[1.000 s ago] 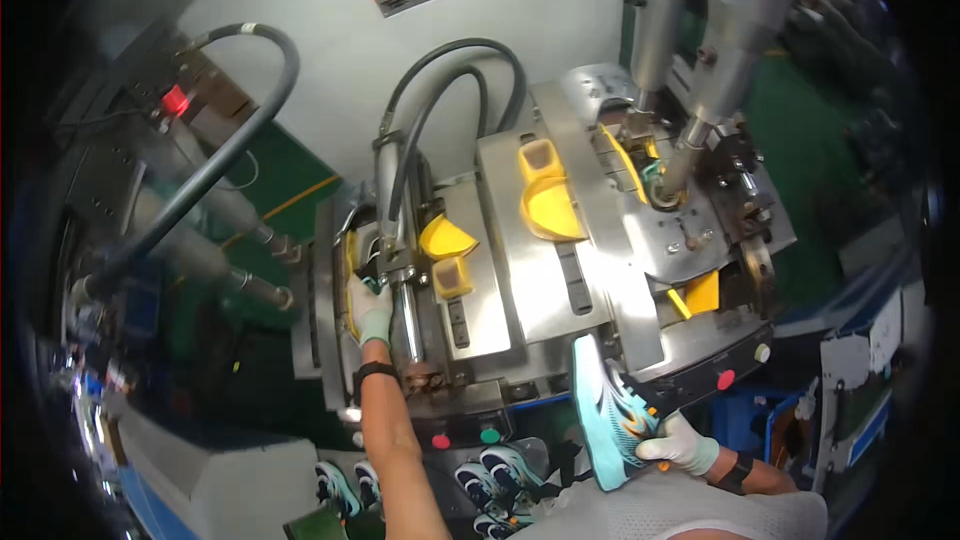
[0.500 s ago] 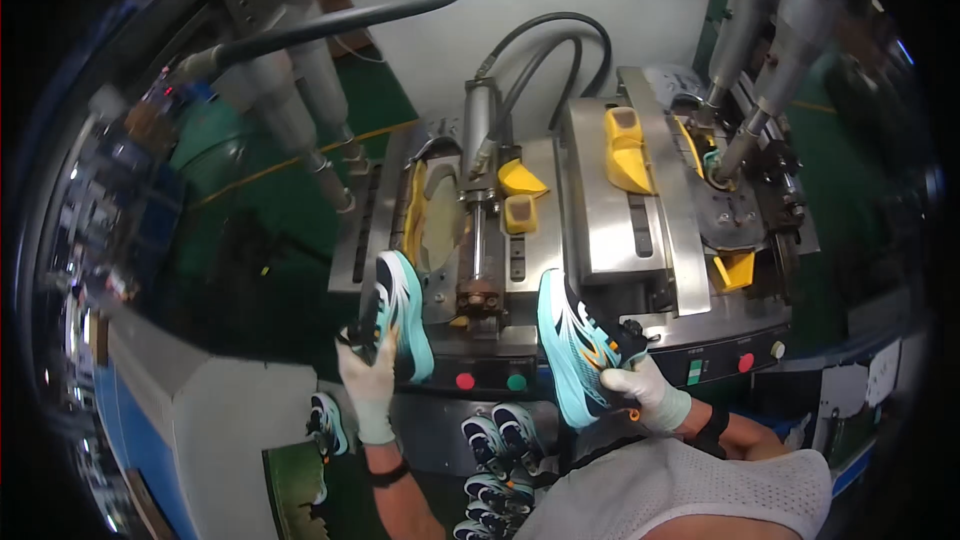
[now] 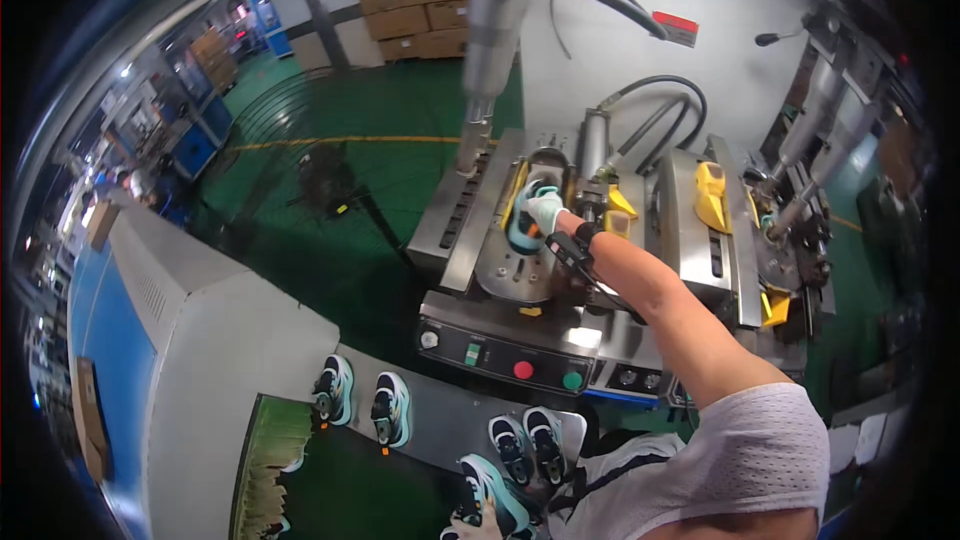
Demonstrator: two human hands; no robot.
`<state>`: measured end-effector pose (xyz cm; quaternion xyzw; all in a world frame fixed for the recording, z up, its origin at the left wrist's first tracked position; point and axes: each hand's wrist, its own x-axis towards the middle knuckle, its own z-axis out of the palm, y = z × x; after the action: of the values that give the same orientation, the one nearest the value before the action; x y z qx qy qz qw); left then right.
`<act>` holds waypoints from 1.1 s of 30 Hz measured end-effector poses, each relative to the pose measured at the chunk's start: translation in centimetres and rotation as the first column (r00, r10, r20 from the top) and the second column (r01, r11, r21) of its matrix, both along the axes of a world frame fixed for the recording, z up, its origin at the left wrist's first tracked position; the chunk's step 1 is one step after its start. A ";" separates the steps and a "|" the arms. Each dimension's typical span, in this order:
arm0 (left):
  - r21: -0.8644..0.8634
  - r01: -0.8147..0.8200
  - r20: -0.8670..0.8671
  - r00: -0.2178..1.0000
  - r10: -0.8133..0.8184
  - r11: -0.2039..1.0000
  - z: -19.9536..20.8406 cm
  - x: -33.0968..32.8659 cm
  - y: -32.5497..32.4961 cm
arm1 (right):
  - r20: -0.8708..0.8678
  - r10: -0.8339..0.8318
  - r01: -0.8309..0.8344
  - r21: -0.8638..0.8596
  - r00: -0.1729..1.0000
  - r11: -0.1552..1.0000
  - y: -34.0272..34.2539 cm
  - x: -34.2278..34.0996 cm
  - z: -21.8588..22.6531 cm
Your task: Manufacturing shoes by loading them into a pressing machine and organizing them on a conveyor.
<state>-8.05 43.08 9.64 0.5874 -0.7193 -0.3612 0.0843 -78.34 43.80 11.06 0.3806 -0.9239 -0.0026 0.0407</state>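
Note:
My right hand (image 3: 545, 210), in a pale glove, reaches into the left press station and holds a black and light-blue sneaker (image 3: 522, 235). That sneaker lies in the press bed (image 3: 515, 278), partly covered by my fingers. At the lower edge my left hand (image 3: 478, 524) grips the heel end of another black, white and light-blue sneaker (image 3: 485, 485); the picture's rim cuts off part of the hand. A pair of similar sneakers (image 3: 527, 443) stands just beyond it. Two more, a left sneaker (image 3: 337, 390) and a right sneaker (image 3: 392, 408), rest on a grey shelf (image 3: 440, 445).
Below the press bed runs a control panel (image 3: 480, 352) with red and green buttons. Metal cylinders (image 3: 485, 70) and hoses stand over both stations. The right station (image 3: 690, 230) carries yellow blocks (image 3: 711, 195). A fan (image 3: 325, 180) and a grey cabinet (image 3: 240, 340) stand left.
The view has swung left. My right hand has carried its sneaker from in front of the machine into the left press bed. My left hand has dropped to the lower edge, holding a sneaker.

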 end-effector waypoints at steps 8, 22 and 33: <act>0.140 -0.183 -0.023 0.982 0.188 0.973 3.2 0.6 3.8 | 0.178 -0.416 0.435 -0.085 0.892 0.896 -6.8 -3.2 -2.5; 0.151 -0.458 -0.045 0.882 0.468 0.876 -3.1 3.8 3.8 | 0.445 0.348 0.077 -0.699 0.825 0.711 7.4 30.0 12.3; 0.191 -0.199 -0.091 0.971 0.219 0.961 -3.1 4.1 1.1 | 0.483 0.177 0.062 -0.439 0.857 0.897 15.6 45.1 -0.6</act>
<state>-4.00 44.17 6.53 0.6443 -0.6117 -0.4461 0.1085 -33.24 59.40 10.45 0.3765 -0.8653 0.3080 -0.1212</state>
